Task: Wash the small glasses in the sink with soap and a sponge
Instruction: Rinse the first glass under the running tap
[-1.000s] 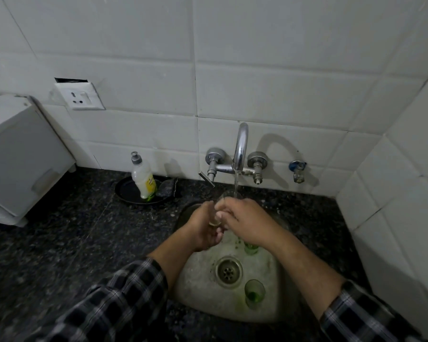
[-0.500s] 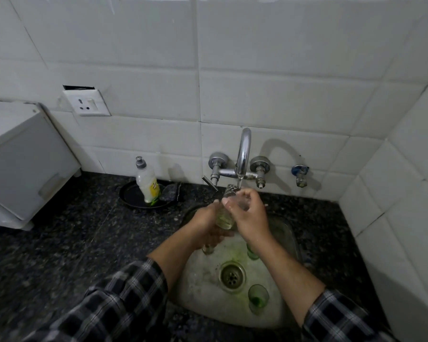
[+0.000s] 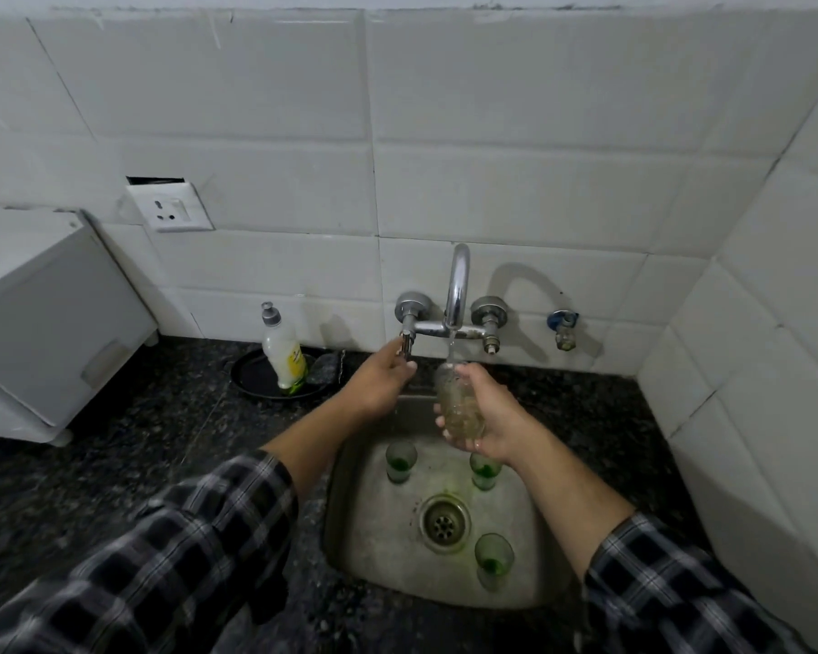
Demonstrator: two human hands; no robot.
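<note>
- The soap bottle point(image 3: 282, 354) stands upright on a black tray point(image 3: 251, 382) on the counter, with a dark sponge point(image 3: 324, 370) just beside it. Both sit within the left arm's reach, untouched.
- The left hand point(image 3: 381, 377) has fingers and thumb closed round the tap handle point(image 3: 406, 346), judged to be regulating the flow.
- The spout point(image 3: 456, 285) drops a thin stream into the glass point(image 3: 459, 403), which is held above the back of the sink point(image 3: 374, 535).
- Its long axis is near upright, leaning slightly. The mouth faces the spout and the base faces the basin, judged to be for catching water.
- The right hand point(image 3: 492, 420) has its fingers wrapped firmly round the glass's body.
- Three small glasses point(image 3: 401, 460) stand mouth-up on the sink floor around the drain, green residue inside.
</note>
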